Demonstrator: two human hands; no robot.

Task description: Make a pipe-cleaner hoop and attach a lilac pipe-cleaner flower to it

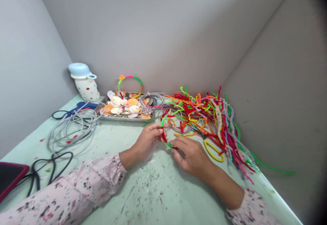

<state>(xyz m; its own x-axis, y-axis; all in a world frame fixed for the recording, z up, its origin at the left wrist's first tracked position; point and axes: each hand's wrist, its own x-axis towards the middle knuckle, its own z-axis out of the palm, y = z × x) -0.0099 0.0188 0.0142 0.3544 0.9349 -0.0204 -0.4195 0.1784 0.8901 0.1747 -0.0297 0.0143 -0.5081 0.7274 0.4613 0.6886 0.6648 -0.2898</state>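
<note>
Your left hand [149, 137] pinches the red-and-green fuzzy strand [164, 137], right of and nearer you than the shell tray [120, 118]; your right hand [191, 154], farther from that tray, grips the strand's near end. Its bowed length runs toward you.

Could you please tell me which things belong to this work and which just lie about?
In use: red-and-green pipe-cleaner strip, left hand, right hand; probably pipe-cleaner pile.
Apparently lying about: blue-lidded bottle, seashells, red-edged device.
</note>
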